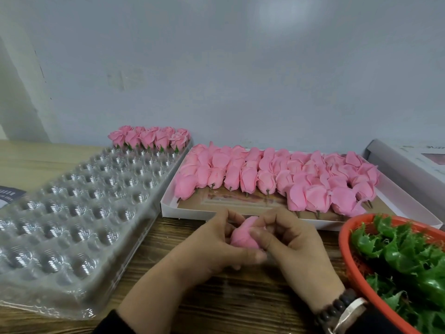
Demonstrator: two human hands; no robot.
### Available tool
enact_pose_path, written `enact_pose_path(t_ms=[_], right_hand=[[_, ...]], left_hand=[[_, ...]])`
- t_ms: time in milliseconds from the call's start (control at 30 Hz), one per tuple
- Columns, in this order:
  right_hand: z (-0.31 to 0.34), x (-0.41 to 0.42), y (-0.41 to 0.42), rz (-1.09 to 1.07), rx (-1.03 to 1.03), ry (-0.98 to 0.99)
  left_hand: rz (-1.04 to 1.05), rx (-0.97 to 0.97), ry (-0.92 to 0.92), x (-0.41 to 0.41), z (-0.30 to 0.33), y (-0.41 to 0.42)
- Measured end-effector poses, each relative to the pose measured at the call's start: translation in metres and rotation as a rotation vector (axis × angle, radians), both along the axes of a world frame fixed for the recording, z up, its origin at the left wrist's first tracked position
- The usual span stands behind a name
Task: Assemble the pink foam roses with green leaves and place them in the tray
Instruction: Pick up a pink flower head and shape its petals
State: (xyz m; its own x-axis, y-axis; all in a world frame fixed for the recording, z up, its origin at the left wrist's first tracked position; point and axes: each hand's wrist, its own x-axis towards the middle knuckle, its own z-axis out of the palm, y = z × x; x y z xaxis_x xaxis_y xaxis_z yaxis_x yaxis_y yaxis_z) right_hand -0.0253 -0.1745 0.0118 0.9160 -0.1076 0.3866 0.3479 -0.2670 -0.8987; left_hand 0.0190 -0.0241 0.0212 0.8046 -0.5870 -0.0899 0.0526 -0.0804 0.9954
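Both hands meet over the wooden table around one pink foam rose (pixel 243 237). My left hand (pixel 216 247) grips it from the left with curled fingers. My right hand (pixel 289 239) pinches its right side, thumb on the petals. A clear plastic tray (pixel 72 213) with rows of round cups lies at left; several finished roses with green leaves (pixel 149 138) stand in its far row. A white box (pixel 168 208) behind the hands holds several bare pink roses (pixel 277 177) on short stems. An orange basket (pixel 346 256) at right holds green leaves (pixel 404 256).
A grey box lid (pixel 409 162) lies at the far right by the wall. A dark printed card (pixel 9 192) sits at the left edge. The pale wall runs close behind the table. My right wrist wears a watch and dark bead bracelet (pixel 342 307).
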Motion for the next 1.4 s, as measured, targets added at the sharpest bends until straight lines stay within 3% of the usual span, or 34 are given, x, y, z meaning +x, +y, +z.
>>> enact_pose_path(t_ms=[133, 233, 300, 433, 567, 833, 1133, 1300, 1400], right_hand=[[0.004, -0.004, 0.007, 0.029, -0.198, -0.090], [0.007, -0.008, 0.010, 0.058, -0.208, -0.134], [0.007, -0.010, 0.011, -0.002, -0.096, -0.146], [0.004, -0.007, 0.012, -0.166, 0.040, -0.142], [-0.003, -0.005, 0.024, -0.097, -0.033, -0.050], [-0.005, -0.005, 0.028, -0.156, 0.018, 0.030], [0.006, -0.007, 0.022, 0.200, 0.285, 0.250], [0.000, -0.005, 0.024, 0.134, 0.183, 0.215], [0.004, -0.006, 0.021, 0.159, 0.185, 0.221]], left_hand=[[0.004, 0.167, -0.125, -0.004, -0.002, -0.007], [0.021, 0.173, -0.177, -0.009, -0.002, -0.013], [0.096, 0.038, -0.113, -0.010, -0.002, -0.017], [0.381, -0.420, 0.152, -0.005, -0.005, -0.022], [0.321, -0.665, 0.326, -0.012, 0.001, -0.030], [0.333, -0.707, 0.454, -0.020, 0.001, -0.039], [0.211, -0.603, 0.393, -0.012, 0.004, -0.027], [0.168, -0.657, 0.382, -0.012, -0.001, -0.028], [0.185, -0.594, 0.370, -0.013, 0.000, -0.027]])
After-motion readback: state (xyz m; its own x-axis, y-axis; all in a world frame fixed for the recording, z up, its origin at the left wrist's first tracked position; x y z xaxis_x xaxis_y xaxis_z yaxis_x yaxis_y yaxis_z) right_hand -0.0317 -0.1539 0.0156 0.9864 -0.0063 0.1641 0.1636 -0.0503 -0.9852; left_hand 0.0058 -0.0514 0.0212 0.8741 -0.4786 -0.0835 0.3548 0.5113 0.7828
